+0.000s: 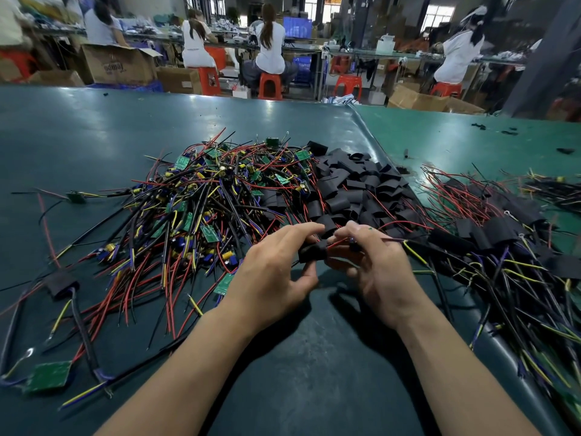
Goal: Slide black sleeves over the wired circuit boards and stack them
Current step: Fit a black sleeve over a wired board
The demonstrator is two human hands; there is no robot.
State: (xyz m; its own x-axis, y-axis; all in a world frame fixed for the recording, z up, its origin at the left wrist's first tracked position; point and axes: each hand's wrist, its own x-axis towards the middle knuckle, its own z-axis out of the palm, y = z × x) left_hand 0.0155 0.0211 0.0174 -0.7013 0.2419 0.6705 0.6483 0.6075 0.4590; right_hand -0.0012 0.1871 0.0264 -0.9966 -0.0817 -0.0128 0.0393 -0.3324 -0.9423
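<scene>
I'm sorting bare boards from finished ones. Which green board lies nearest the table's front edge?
The large green board at the near left corner, unsleeved, apart from the main pile of wired boards.

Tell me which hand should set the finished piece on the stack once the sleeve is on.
Right, probably. The right hand pinches the wires, and the stack of sleeved boards lies just to its right. The left hand grips the black sleeve and would have to cross over.
</scene>
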